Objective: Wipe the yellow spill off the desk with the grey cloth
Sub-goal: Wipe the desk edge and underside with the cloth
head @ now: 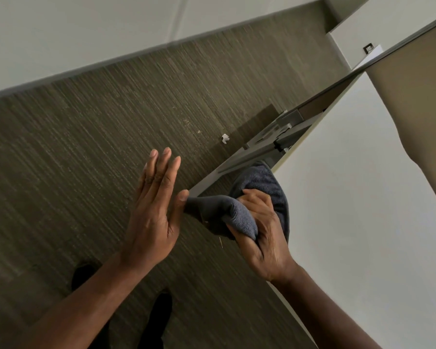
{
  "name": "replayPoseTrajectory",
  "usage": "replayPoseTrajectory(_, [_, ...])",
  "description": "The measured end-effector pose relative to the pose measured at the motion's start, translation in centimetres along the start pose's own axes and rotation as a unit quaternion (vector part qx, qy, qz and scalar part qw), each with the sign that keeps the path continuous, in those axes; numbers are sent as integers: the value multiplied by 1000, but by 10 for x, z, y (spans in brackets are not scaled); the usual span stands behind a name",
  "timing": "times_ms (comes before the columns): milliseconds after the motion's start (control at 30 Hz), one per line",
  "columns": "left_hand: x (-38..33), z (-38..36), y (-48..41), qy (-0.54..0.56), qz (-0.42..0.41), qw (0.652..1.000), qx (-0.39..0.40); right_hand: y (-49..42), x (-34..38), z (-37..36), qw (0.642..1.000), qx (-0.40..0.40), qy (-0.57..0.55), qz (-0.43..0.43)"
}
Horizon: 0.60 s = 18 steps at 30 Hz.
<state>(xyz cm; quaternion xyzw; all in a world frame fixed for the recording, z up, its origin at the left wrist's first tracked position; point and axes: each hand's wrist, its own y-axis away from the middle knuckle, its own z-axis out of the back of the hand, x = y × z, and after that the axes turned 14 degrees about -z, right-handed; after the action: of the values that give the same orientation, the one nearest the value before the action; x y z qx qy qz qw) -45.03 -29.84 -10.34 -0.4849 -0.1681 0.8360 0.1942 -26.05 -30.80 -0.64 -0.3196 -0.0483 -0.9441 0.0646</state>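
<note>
Both hands are seen near the middle of the frame, at the corner of the white desk (350, 197) that fills the right side. Brown carpet (86, 159) takes up the left and centre. The grey cloth (239, 215) is bunched in the fist of the right hand (264, 238), which is clenched around it at the desk's edge. The left hand (154, 212) is held flat with fingers straight just left of the cloth, its thumb tip touching the cloth's end. No yellow spill can be made out.
</note>
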Motion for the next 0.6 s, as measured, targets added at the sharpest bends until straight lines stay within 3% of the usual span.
replayPoseTrajectory(300, [-2,10,16,35,20,999,9,7,21,-11,995,54,-80,-15])
replayPoseTrajectory(400, [-2,13,18,38,23,999,9,12,33,-5,982,85,-141,-93])
replayPoseTrajectory(500, [-3,20,17,36,21,999,7,18,54,3,940,127,-257,-188])
replayPoseTrajectory(600, [-4,29,15,59,19,998,4,13,73,10,882,105,-358,-286])
